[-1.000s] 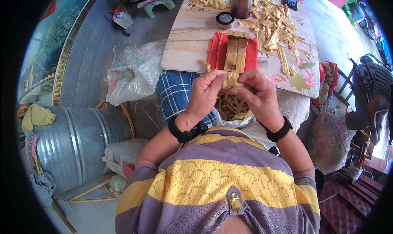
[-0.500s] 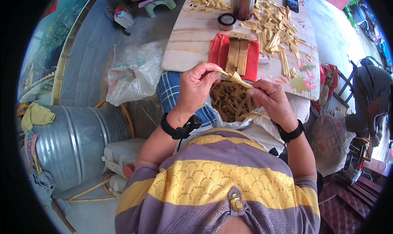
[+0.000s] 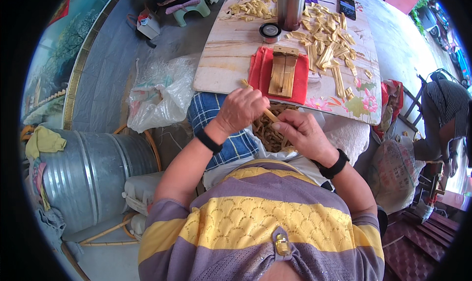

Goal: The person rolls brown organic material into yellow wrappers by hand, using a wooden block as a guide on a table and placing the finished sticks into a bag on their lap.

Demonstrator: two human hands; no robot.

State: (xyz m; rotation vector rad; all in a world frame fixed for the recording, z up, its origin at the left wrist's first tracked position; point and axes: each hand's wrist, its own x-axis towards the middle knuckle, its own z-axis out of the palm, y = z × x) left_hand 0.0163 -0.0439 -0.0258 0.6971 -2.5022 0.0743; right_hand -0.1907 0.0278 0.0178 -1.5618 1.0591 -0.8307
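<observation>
Both hands [image 3: 304,132] closed on a tan strip [image 3: 270,115], nearside of the wooden block [image 3: 284,69]; right of it, a red-printed sack [image 3: 396,170].

The left hand [image 3: 243,109] and right hand [image 3: 302,133] grip a tan strip [image 3: 270,115] (red cloth [image 3: 260,70] lies beyond).

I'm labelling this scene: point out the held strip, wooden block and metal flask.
Held strip [image 3: 270,115], head view: exposed middle.
Wooden block [image 3: 282,75], head view: top face.
Metal flask [image 3: 290,9], head view: side wall.
</observation>
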